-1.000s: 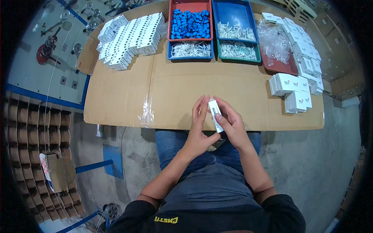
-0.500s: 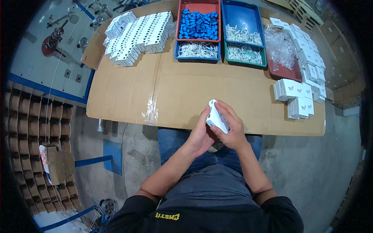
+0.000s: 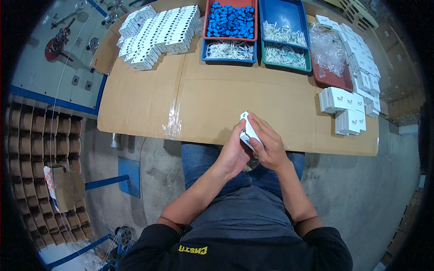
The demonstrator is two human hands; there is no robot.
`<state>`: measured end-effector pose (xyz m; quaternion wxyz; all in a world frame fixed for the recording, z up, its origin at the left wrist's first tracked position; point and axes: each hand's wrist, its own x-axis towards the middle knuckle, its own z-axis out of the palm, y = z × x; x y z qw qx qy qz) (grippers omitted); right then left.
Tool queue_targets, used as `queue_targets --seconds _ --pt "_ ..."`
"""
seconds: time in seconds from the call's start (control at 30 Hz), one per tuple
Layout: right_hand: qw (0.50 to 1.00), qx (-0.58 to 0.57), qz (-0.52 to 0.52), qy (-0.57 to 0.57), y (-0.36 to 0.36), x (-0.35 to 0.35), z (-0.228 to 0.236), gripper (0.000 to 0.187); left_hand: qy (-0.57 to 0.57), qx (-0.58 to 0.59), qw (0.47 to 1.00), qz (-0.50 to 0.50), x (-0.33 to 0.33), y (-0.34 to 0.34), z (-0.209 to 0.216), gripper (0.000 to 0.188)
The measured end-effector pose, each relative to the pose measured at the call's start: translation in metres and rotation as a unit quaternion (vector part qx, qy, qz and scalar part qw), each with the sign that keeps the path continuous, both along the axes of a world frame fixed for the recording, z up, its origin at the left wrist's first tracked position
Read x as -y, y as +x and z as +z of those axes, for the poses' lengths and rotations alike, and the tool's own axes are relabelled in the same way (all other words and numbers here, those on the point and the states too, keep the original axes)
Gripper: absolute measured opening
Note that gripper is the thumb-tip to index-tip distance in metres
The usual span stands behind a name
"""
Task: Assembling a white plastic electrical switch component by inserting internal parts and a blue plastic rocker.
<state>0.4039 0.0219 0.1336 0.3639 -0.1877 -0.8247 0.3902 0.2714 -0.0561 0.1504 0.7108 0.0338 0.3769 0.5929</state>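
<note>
A small white carton [image 3: 247,128] is held up at the near edge of the cardboard-covered table, between my two hands. My left hand [image 3: 232,155] is closed along its left side, the thumb near its upper end. From the right, my right hand [image 3: 270,148] wraps round it, with its thumb on the face toward me and its fingers over the far side. Part of the carton is hidden by the fingers, and I cannot tell whether its end flaps are closed.
Many white cartons [image 3: 169,34] stand in rows at the far left; more cartons [image 3: 347,107] lie stacked at the right. A red tray [image 3: 231,39] of blue parts, a blue tray [image 3: 282,16] and a green tray [image 3: 289,68] of white parts stand at the back. Clear plastic bags [image 3: 326,49] fill another tray.
Both hands still hold the carton, which has been turned so more of its narrow side shows. My right thumb has shifted up on it. The whole view has shifted slightly.
</note>
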Motion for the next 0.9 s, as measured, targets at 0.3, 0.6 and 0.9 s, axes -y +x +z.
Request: queue_targets --seconds 0.3,0.6,0.9 --pt "0.999 -0.010 0.004 -0.038 -0.002 0.006 -0.002 0.052 -0.011 -0.010 1.000 0.002 0.000 0.000 -0.005 0.053" --pt "0.996 -0.021 0.025 -0.085 -0.001 0.005 -0.012 0.049 -0.016 -0.008 1.000 0.021 0.002 0.000 -0.005 0.050" --pt "0.985 -0.076 0.050 -0.148 -0.002 -0.006 -0.009 0.046 0.019 -0.056 0.995 0.077 -0.001 0.008 0.007 0.044"
